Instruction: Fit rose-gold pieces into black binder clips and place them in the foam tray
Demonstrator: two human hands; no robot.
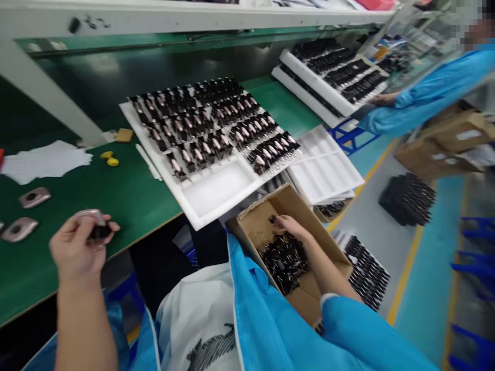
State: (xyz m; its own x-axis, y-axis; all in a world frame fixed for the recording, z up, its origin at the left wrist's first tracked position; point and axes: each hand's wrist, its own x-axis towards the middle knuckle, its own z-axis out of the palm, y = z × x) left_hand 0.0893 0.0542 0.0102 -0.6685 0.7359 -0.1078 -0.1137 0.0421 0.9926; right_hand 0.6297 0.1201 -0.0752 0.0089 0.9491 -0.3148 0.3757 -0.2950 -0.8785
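While carton [254, 222] holds parts [284, 262], loaded tray [220, 186]

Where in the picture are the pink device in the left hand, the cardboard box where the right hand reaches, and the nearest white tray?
Pink device [93, 213]: head view, its pink upper casing.
Cardboard box [263, 216]: head view, inside of its far wall.
White tray [220, 184]: head view, its bare compartment floor.
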